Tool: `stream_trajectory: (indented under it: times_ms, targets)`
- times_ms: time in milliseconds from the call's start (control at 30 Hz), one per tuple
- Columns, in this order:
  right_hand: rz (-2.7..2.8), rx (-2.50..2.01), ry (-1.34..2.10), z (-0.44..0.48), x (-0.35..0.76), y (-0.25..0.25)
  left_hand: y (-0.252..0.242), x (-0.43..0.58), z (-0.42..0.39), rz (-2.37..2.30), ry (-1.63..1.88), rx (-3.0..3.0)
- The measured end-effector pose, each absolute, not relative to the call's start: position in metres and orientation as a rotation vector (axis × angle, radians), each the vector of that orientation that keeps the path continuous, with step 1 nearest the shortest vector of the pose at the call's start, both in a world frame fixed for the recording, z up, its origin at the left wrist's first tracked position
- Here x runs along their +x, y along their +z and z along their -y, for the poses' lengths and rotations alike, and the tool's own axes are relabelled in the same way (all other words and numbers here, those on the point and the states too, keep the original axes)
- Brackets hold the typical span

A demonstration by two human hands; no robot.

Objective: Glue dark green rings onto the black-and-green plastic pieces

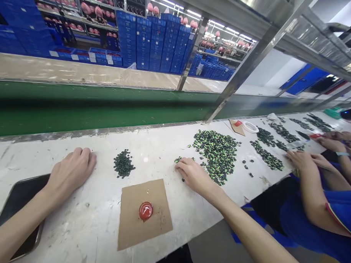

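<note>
My left hand (72,170) rests on the white bench (151,153), fingers curled under, holding nothing that shows. To its right lies a small heap of dark green parts (123,164). My right hand (193,173) lies palm down at the left edge of a big spread of green and black parts (218,150); its fingertips touch a few loose ones. Whether it grips any is hidden. Between my hands, nearer me, a red round cap (145,210) sits on a brown cardboard square (143,214).
A dark phone (16,202) lies under my left forearm. A green conveyor belt (78,112) runs behind the bench. To the right, co-workers' hands (302,159) sort more parts; a tape roll (249,127) lies there. Blue crates (155,42) are stacked far behind.
</note>
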State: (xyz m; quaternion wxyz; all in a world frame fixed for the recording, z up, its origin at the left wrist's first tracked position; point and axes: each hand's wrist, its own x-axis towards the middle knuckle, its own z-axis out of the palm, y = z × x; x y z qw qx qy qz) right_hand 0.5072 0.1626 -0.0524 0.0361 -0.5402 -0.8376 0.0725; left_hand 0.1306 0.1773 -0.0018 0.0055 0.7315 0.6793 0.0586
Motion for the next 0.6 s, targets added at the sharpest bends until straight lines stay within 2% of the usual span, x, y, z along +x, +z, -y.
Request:
stream_trajectory:
  times_ms: [367, 600]
  targets:
    - [2.385, -1.701, 0.073, -0.150, 0.505, -0.050, -0.009, 0.136, -0.180, -2.252, 0.183, 2.278]
    - [2.369, -1.661, -0.006, -0.160, 0.497, -0.056, -0.004, 0.140, -0.181, -2.281, -0.084, 2.231]
